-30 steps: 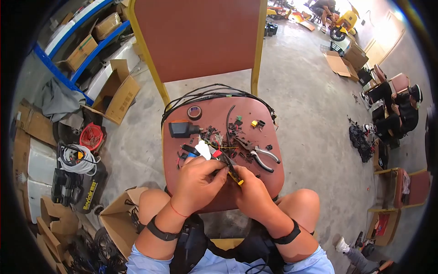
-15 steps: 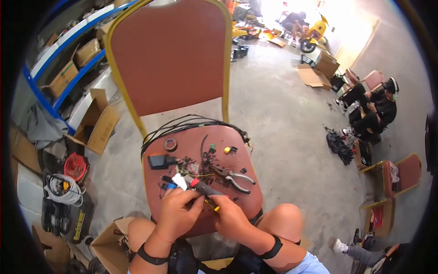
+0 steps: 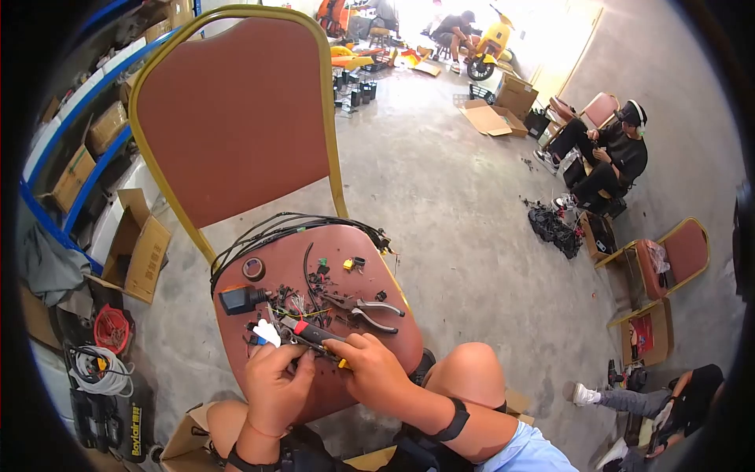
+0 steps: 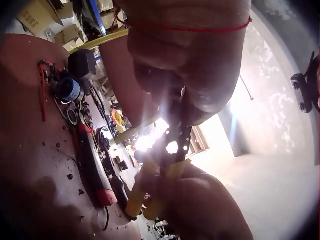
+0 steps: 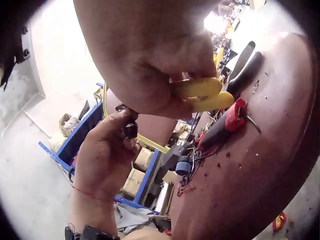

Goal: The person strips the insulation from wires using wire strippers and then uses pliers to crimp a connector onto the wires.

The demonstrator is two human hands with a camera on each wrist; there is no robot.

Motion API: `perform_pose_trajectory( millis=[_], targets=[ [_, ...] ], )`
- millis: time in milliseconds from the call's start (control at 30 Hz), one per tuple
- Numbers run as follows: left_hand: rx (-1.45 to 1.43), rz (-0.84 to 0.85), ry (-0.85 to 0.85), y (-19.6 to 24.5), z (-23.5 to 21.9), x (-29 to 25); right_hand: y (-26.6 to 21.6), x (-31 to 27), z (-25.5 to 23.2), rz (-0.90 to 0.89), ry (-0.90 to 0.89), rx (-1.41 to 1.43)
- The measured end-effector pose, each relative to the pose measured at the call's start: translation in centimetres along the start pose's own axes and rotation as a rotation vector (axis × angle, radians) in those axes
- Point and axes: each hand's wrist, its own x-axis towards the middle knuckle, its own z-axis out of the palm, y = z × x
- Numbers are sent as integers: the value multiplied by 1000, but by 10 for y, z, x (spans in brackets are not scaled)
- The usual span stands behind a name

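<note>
My right hand (image 3: 376, 368) grips the yellow handles (image 5: 202, 95) of a plier-like hand tool, whose dark metal head with small round holes (image 4: 176, 140) points toward my left hand. Thumb and fingers of my left hand (image 3: 277, 384) pinch a small black piece (image 5: 130, 129) at the tool's head; my fingers hide much of it. Both hands are close together above the front of a red chair seat (image 3: 401, 334). Just beyond them lie a black tool with red ends (image 4: 95, 167) and a pair of grey-and-black-handled pliers (image 3: 366, 307).
Scattered about the seat are wire scraps, black bits, a tape roll (image 3: 253, 269), a dark bottle-shaped container (image 3: 240, 300) and a yellow connector (image 3: 348, 264). Black cables (image 3: 275, 224) loop along its back edge. A blue shelf (image 3: 67, 204) and cartons stand left; people sit at the right.
The head view has swung to the right, so chair and hands appear farther left. My hands stay close together over the seat, still holding the yellow-handled tool and the small black piece.
</note>
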Motion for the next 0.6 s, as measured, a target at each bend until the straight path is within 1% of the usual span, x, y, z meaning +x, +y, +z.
perform_pose_trajectory(
  millis=[67, 167, 300, 367, 467, 600],
  targets=[
    [6, 39, 11, -1, 3, 0, 0, -3, 6, -17, 13, -33],
    [42, 28, 13, -2, 4, -2, 0, -8, 9, -32, 35, -91],
    [-1, -7, 30, -2, 6, -4, -5, -9, 6, -35, 34, -137],
    [-5, -17, 31, -1, 6, -4, -6, -10, 6, -22, 38, -133],
    [28, 20, 29, 0, 4, -4, -8, -10, 6, -3, 42, -119],
    [34, 0, 41, 0, 1, -6, -8, -9, 10, 13, 40, -113]
  ],
)
